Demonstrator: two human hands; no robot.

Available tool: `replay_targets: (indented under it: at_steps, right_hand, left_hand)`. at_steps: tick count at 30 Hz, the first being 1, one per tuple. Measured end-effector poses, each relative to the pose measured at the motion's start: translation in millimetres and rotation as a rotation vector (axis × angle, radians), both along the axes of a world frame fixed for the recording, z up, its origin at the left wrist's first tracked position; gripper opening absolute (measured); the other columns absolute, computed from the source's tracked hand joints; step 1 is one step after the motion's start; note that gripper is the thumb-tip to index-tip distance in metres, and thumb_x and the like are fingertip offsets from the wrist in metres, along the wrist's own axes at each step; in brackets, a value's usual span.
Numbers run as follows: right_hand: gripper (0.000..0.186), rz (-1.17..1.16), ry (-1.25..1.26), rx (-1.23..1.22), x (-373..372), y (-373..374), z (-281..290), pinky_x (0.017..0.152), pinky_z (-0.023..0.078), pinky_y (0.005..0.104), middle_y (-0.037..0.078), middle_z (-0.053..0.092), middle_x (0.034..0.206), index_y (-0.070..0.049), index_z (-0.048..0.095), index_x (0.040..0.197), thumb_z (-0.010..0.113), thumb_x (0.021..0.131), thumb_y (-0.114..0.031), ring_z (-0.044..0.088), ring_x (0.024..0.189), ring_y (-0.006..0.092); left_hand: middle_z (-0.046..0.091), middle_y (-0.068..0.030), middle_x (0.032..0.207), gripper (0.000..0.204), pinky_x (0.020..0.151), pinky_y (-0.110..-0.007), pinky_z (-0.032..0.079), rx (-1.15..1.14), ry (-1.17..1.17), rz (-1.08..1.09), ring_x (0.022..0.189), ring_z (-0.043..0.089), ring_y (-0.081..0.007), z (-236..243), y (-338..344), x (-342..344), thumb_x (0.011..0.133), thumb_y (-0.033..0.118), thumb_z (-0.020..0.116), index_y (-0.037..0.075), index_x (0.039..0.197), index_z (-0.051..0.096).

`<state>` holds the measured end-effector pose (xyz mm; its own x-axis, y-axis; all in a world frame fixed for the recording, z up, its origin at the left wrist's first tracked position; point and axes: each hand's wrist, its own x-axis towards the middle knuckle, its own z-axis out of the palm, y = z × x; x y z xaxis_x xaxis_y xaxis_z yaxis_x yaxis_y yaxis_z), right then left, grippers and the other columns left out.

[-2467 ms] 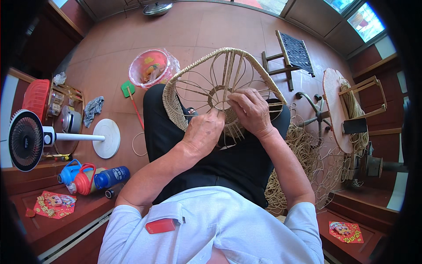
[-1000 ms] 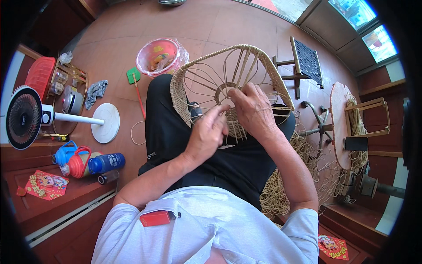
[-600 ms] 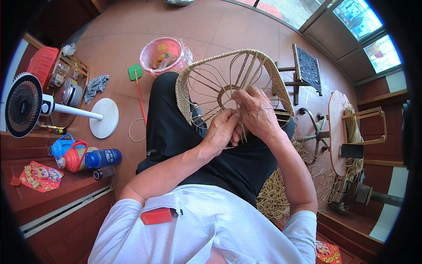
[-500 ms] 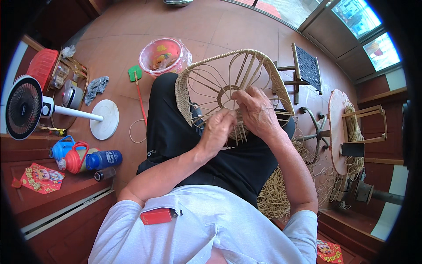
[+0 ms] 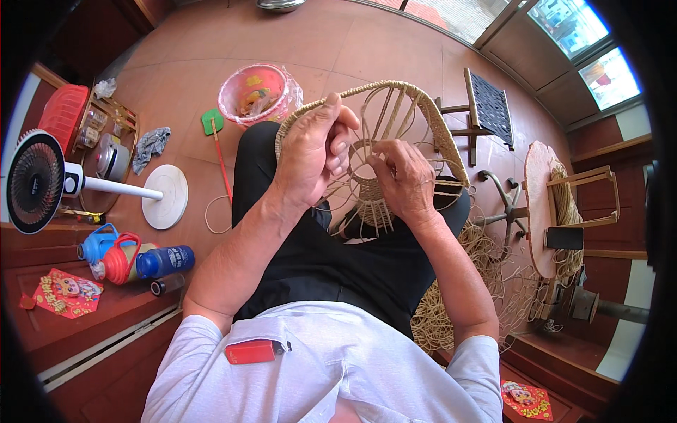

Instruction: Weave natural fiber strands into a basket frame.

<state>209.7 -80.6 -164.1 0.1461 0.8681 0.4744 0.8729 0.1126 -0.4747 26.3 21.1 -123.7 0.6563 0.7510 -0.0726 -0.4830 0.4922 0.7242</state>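
Note:
A woven fibre-cord frame (image 5: 438, 121), rounded, with a thick plaited rim, rests across my black-trousered thighs. Thin cords run inward from the rim to a small woven ring near its middle, and loose cord ends hang below that ring. My right hand (image 5: 405, 178) is beside the ring, thumb and forefinger pinched on a thin cord. Above the frame's left side, my left hand (image 5: 310, 155) is raised with its fingers curled inward. Whatever lies within those fingers, if anything, is hidden. Part of the left rim is covered by this hand.
A heap of loose cord (image 5: 438, 317) lies right of my leg. Beyond it stand a round-topped stool (image 5: 539, 211) and a black-webbed seat (image 5: 488, 109). Ahead is a pink lined bucket (image 5: 283, 92). On the left are a white fan (image 5: 166, 197) and several bottles (image 5: 166, 261).
My left hand has risen away from the ring, up and left over the rim. The right hand stays near the ring, slightly lower. The frame has shifted a little left.

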Motion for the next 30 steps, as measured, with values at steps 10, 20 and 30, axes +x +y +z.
replay_targets:
  at_steps: [10,20,30]
  right_hand:
    - [0.011,0.075,-0.14,-0.045,2,-5,4,0.08,0.056,0.0484,0.009,0.065,0.098,-0.014,0.074,0.109,0.076,0.098,-0.015,0.069,0.093,0.0342]
    - [0.019,0.117,-0.087,-0.195,7,-4,13,0.088,0.057,0.0514,0.012,0.066,0.102,-0.012,0.075,0.113,0.066,0.097,-0.012,0.069,0.098,0.0369]
    - [0.015,0.138,-0.078,-0.144,5,-6,13,0.084,0.055,0.0491,0.011,0.063,0.097,-0.013,0.075,0.11,0.075,0.098,-0.023,0.068,0.091,0.035]
  left_hand:
    - [0.07,-0.0071,0.088,0.055,0.057,-0.025,0.05,0.376,0.578,-0.028,0.059,0.059,-0.0093,-68,-96,-7,0.117,0.015,0.049,-0.006,0.167,0.04]
    - [0.066,-0.0039,0.08,0.026,0.051,-0.026,0.048,-0.074,0.382,-0.062,0.052,0.056,-0.0114,-84,-92,30,0.117,0.021,0.052,-0.001,0.128,0.062]
    - [0.036,0.0136,0.063,0.033,0.044,-0.02,0.026,-0.026,0.253,-0.087,0.048,0.028,0.0013,-49,-62,-14,0.118,0.033,0.059,0.01,0.095,0.066]
